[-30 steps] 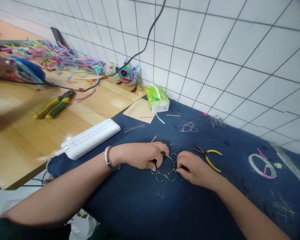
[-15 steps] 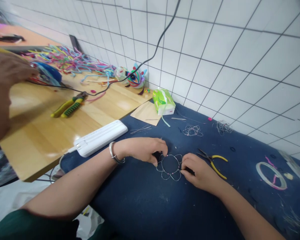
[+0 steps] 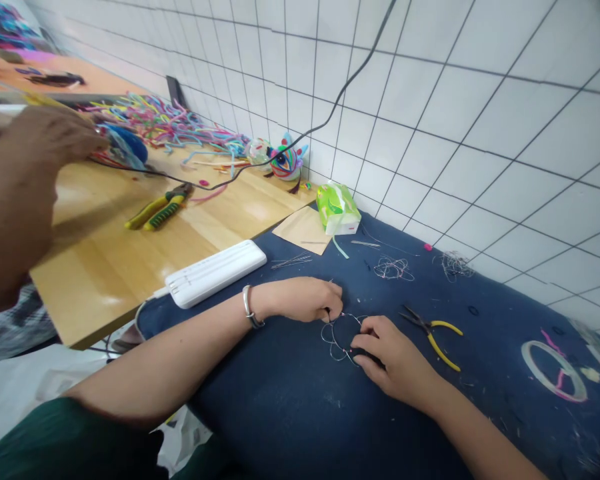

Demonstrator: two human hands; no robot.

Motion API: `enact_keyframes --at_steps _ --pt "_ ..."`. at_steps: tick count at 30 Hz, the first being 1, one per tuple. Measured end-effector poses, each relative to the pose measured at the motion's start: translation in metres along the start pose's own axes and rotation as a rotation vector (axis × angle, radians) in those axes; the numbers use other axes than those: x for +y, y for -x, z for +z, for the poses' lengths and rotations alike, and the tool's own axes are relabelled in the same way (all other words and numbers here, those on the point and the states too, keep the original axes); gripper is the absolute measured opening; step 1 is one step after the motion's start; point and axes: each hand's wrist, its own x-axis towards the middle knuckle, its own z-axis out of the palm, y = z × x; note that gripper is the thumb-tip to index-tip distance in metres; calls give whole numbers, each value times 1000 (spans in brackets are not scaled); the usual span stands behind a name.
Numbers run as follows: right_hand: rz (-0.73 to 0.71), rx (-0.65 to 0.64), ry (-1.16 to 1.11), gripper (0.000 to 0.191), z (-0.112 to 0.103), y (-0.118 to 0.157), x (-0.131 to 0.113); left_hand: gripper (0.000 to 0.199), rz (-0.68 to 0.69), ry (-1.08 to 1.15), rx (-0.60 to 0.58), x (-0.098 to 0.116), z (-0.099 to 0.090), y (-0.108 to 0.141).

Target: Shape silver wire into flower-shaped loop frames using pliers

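A thin wire flower [image 3: 333, 337], a ring with looped petals and small pinkish beads, lies on the dark blue cloth [image 3: 290, 393]. My left hand [image 3: 314, 299], with a silver bangle at its wrist, pinches the flower's upper left edge. At the opposite side, my right hand [image 3: 387, 353] has thumb and fingers closed on the ring's right rim, hiding those petals. Small pliers [image 3: 437, 337] with yellow handles rest with jaws parted, right of my right hand. Tangled wire [image 3: 394, 269] and loose straight wires [image 3: 291, 261] lie beyond my hands.
A white power bank [image 3: 217, 272] lies at the wooden table's edge. Larger yellow-green pliers [image 3: 160, 208] and a co-worker's hand [image 3: 55, 137] are on the left. A green tissue pack [image 3: 339, 208] stands near the tiled wall; a black cable [image 3: 325, 123] hangs across. A clear coil [image 3: 555, 373] lies right.
My right hand has moved left over the ring, covering more petals. My left fingers have curled tighter at its upper left edge. The whole view has shifted slightly.
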Motion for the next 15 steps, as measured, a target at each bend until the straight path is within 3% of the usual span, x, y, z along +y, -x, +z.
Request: enact_keyframes --at_steps 15 --pt "-186 -102 -12 25 -4 -4 4 16 9 -135 108 -1 7 -2"
